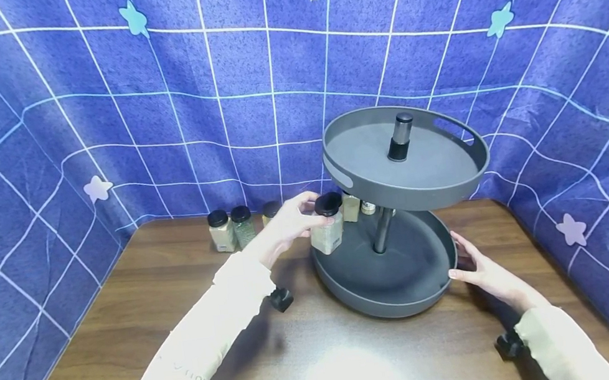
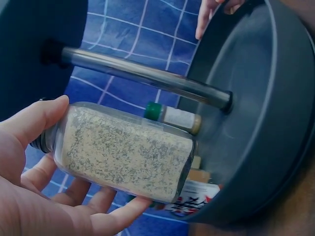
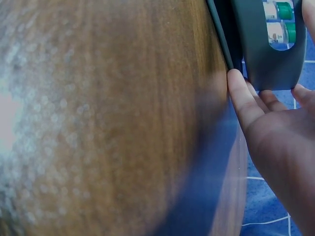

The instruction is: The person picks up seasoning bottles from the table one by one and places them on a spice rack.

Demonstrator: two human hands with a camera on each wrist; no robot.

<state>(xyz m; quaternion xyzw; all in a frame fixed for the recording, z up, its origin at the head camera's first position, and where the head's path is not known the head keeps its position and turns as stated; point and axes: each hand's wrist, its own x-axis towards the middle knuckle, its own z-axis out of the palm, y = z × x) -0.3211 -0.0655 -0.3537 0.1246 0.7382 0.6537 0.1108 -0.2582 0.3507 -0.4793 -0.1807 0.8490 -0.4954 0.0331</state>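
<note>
While the left hand (image 1: 292, 219) grips the jar (image 1: 328, 234) at the lower tray's (image 1: 388, 309) left edge, the right hand (image 1: 480, 270), fingers extended, touches the tray's right side; loading appears underway, next requiring upright lowering.

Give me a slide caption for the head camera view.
The left hand holds a black-capped jar near a two-tier gray stand, whose lower tray the right hand touches.

your left sleeve (image 1: 208, 336) is showing off-white, bearing small, faint grey lettering (image 1: 191, 374); your right sleeve (image 1: 563, 339) is looking creamier. a blocky black device (image 1: 281, 300) is sitting by your left cuff (image 1: 257, 273), a second device (image 1: 508, 347) by your right cuff (image 1: 528, 324).
</note>
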